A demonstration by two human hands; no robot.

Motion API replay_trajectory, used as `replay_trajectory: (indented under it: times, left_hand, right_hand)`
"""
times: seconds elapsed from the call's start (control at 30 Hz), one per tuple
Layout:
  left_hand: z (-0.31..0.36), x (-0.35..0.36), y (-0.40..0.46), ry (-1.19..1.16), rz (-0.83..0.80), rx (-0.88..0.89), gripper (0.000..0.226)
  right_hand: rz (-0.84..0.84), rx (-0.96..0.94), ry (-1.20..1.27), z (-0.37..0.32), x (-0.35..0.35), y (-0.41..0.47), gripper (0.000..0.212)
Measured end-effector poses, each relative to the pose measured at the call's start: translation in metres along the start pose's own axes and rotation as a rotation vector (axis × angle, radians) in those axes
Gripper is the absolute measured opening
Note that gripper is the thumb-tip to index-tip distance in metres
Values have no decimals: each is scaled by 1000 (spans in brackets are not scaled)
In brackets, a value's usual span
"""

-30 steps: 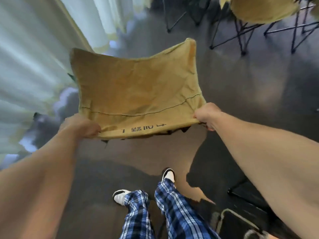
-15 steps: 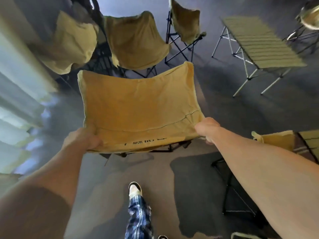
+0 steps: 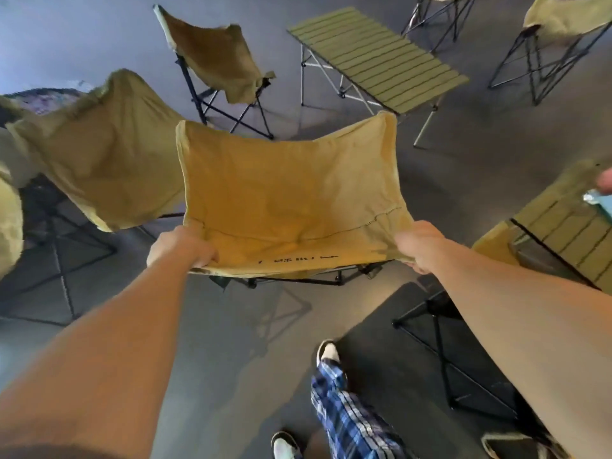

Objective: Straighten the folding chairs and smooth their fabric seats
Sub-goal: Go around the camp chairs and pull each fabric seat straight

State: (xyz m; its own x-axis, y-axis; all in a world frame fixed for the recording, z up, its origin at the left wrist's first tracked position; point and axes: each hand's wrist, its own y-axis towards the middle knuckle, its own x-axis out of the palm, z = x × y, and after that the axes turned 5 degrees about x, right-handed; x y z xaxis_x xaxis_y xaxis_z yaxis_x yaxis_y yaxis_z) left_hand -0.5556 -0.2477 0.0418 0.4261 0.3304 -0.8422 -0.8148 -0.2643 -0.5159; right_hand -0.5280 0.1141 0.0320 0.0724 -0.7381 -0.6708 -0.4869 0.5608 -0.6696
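The near left corner of the fabric seat (image 3: 284, 197) is gripped by the closed left hand (image 3: 180, 248), the near right corner by the closed right hand (image 3: 419, 245). Dark lettering (image 3: 298, 259) is printed along the seat's near edge, too blurred to be read. The seat is held taut on its black frame (image 3: 298, 279). Beyond it, a second chair (image 3: 99, 154) is seen at the left, a third chair (image 3: 215, 58) behind, and a slatted table (image 3: 377, 58) farther back.

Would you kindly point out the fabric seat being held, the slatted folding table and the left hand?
fabric seat (image 3: 291, 200), head view, centre of the cloth.
slatted folding table (image 3: 381, 58), head view, middle of its top.
left hand (image 3: 180, 248), head view, back of the hand.
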Motion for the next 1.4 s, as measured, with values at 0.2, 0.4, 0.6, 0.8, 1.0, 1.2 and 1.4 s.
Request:
replay_trajectory:
  times: [0.2,0.4,0.6,0.8,1.0,1.2,1.4]
  left_hand:
    - [111,-24,111,56,-23,82,41]
    - [197,-66,212,113,-37,89,44]
    - [256,-107,321,214,-44,149,45]
    - [295,-143,450,297,-62,275,39]
    - [327,-164,538,349,-103,350,36]
    - [375,-171,617,453,-108,431,39]
    - [406,-169,684,490,-72,473,29]
  right_hand:
    - [26,101,111,-67,-35,101,12]
    - [41,179,140,-142,-60,170,15]
    - [30,242,102,-218,-56,211,23]
    - [69,337,154,-298,-9,249,19]
    - [64,397,228,-349,25,274,11]
    - [50,520,455,-386,52,322,20]
    - [73,621,568,-427,79,370,40]
